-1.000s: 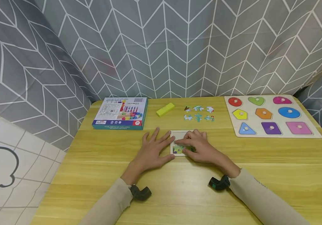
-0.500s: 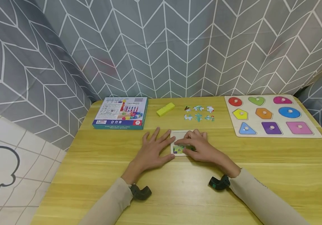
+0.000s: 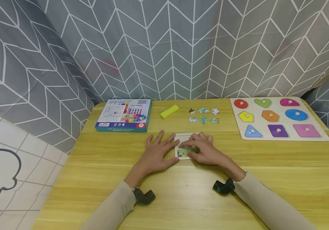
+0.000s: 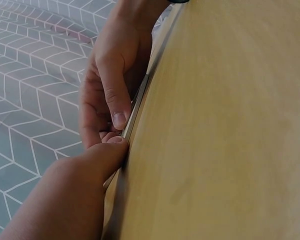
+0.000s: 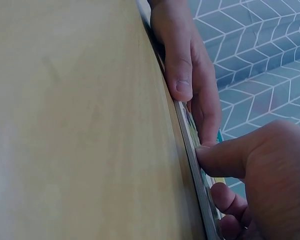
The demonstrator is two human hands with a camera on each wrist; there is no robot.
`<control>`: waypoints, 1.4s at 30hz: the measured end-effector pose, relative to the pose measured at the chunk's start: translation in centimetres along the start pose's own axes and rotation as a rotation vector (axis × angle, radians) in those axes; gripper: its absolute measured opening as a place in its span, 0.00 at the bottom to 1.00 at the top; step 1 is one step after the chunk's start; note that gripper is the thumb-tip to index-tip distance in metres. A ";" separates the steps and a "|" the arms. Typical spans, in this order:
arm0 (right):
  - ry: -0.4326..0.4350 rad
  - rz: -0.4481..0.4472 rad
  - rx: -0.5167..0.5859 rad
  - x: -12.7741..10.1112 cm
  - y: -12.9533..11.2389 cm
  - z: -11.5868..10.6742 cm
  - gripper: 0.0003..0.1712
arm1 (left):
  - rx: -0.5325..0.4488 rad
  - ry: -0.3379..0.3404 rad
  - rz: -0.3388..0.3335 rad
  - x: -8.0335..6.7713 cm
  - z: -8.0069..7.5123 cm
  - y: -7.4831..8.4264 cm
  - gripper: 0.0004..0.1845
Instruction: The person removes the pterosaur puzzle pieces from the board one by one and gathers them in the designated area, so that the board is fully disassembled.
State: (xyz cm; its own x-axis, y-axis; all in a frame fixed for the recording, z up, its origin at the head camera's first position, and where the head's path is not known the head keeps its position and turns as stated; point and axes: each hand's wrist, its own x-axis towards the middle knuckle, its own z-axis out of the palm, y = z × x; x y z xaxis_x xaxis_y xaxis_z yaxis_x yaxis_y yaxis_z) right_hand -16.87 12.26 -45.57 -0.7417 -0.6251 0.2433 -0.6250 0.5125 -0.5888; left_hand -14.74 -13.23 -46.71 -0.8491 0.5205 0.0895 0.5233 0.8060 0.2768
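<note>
A small white-framed jigsaw board (image 3: pixel 182 137) lies on the wooden table, with green printed jigsaw pieces (image 3: pixel 182 152) along its near side. My left hand (image 3: pixel 154 157) lies flat with spread fingers; its fingertips and thumb touch the board's left edge. Over the board's right part bends my right hand (image 3: pixel 204 150), index finger and thumb resting on the pieces, the other fingers curled. Whether it pinches a piece is hidden. In the right wrist view, the right thumb (image 5: pixel 222 157) meets the board's near edge (image 5: pixel 192 155). Part of the board is covered by the right hand.
Several loose jigsaw pieces (image 3: pixel 203 120) lie in two rows beyond the board. A yellow block (image 3: pixel 169 111) and a beaded-toy box (image 3: pixel 121 115) stand to the left. At the right is a wooden shape puzzle (image 3: pixel 257 127) with knobs. A grey patterned curtain (image 3: pixel 179 48) hangs behind.
The right index finger has shifted very slightly over the pieces. The left hand, the board and the loose pieces have stayed in place.
</note>
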 end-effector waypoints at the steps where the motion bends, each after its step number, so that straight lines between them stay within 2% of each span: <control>1: 0.000 0.003 0.002 0.0 0.0 0.0 0.19 | 0.001 0.001 0.000 0.0 0.0 0.0 0.38; 18: 0.004 0.043 0.041 -0.1 -0.3 0.1 0.19 | 0.009 -0.021 -0.012 -0.1 0.0 0.0 0.38; 24: 0.016 0.015 0.039 -0.1 -0.4 0.0 0.18 | 0.011 -0.012 -0.011 -0.1 -0.2 0.2 0.38; 32: 0.019 -0.041 -0.037 0.0 -0.4 0.2 0.19 | 0.006 -0.014 -0.007 -0.1 -0.3 0.2 0.38; 42: 0.075 0.024 -0.053 0.3 -0.9 1.1 0.18 | 0.014 -0.020 -0.001 -0.1 -0.3 0.1 0.38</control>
State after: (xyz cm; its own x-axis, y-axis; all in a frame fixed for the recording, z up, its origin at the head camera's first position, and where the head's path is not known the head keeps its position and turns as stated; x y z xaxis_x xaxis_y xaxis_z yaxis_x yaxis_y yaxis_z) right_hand -16.24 10.94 -45.82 -0.7714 -0.5677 0.2875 -0.6175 0.5587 -0.5538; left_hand -14.63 -13.26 -46.36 -0.8479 0.5255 0.0698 0.5238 0.8101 0.2636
